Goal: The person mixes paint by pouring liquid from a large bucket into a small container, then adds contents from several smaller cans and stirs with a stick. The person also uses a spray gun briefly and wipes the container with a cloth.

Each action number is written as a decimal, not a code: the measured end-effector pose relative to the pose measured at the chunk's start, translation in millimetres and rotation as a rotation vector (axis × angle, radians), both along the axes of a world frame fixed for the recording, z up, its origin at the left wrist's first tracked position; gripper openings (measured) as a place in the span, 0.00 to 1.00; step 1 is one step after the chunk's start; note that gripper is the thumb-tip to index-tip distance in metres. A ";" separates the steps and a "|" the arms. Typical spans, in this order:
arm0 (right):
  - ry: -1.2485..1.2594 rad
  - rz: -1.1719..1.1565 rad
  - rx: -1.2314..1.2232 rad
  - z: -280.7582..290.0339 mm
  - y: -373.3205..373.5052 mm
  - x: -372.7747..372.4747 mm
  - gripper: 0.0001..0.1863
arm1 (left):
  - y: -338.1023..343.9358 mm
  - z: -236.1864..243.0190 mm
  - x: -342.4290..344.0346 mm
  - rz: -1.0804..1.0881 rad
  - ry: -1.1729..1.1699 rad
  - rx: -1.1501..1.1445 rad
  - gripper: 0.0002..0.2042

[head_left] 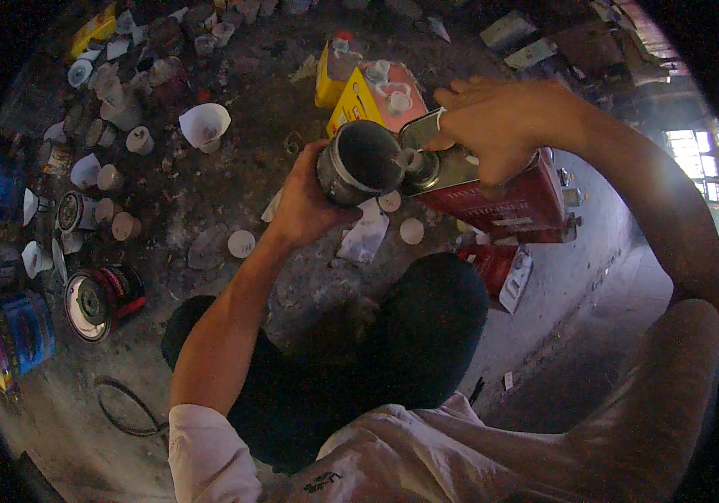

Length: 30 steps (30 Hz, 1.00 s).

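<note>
My left hand (305, 205) is wrapped around an open, dark-walled tin (338, 180), its mouth turned toward me. Right against the tin's rim sits the round spout (421, 168) of a red rectangular metal can (502, 205). That can is tilted toward the tin. With my right hand (502, 126) I grip the can at its top, by the handle; the fingers curl over it and partly hide the grip. Whether liquid is flowing between spout and tin is too dim to make out.
Beyond the tin stand a yellow-and-pink container (359, 105) and another yellow one with a red cap (334, 71). Paint tins (112, 298), a blue bucket (20, 335) and several paper cups (204, 124) cover the left floor. Near my knee lies a red can (489, 264).
</note>
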State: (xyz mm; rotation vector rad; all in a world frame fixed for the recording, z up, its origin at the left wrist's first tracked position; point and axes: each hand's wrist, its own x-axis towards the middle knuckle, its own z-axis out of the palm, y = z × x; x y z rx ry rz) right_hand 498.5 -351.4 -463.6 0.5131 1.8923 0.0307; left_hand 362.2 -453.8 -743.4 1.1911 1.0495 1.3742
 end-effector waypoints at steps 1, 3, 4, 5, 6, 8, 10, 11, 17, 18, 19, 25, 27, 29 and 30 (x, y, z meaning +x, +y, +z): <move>0.006 0.008 -0.004 -1.4 0.6 0.2 0.51 | 0.9 -1.6 0.2 -0.011 -0.021 -0.002 0.47; -0.024 -0.026 -0.008 -5.1 2.2 0.4 0.51 | 2.1 -3.7 0.2 -0.024 -0.032 -0.005 0.47; -0.038 -0.044 -0.018 -7.1 3.7 0.6 0.52 | 2.8 -4.0 -0.1 -0.027 -0.019 -0.008 0.47; -0.024 -0.054 -0.024 -9.1 4.8 1.4 0.52 | 2.9 -3.4 -0.3 -0.033 -0.006 -0.012 0.47; -0.011 -0.064 -0.037 -11.0 6.4 3.0 0.52 | 3.2 -2.3 -0.6 -0.030 0.037 -0.007 0.48; 0.002 -0.084 -0.044 -14.8 8.9 10.2 0.52 | 2.8 1.6 -0.5 -0.023 0.131 -0.017 0.48; 0.030 -0.095 -0.043 -18.9 13.4 22.7 0.52 | 2.6 6.7 1.4 -0.018 0.122 0.000 0.48; 0.085 -0.114 -0.014 -21.7 15.2 32.7 0.52 | 3.1 9.0 2.7 -0.012 0.123 -0.001 0.48; 0.465 -0.467 0.018 -64.2 30.0 128.5 0.52 | 14.7 9.0 13.3 -0.019 -0.036 -0.046 0.49; 0.517 -0.529 0.031 -79.2 32.0 146.3 0.52 | 17.3 7.3 10.8 -0.002 0.060 -0.075 0.49; 0.515 -0.606 0.080 -96.2 36.2 162.9 0.51 | 18.3 5.7 9.4 0.024 0.089 -0.014 0.49; 0.877 -0.972 0.285 -207.6 47.4 241.6 0.51 | 17.4 7.8 -2.5 0.029 0.159 -0.085 0.54; 0.926 -1.004 0.386 -234.3 55.1 249.1 0.47 | 15.2 12.0 -7.4 0.021 0.053 -0.051 0.56; 0.835 -1.054 0.530 -249.1 60.4 250.3 0.45 | 12.3 15.6 -12.5 0.027 0.063 -0.053 0.57; 0.753 -1.070 0.595 -253.8 63.4 247.8 0.46 | 11.1 16.9 -14.0 0.034 0.040 -0.111 0.58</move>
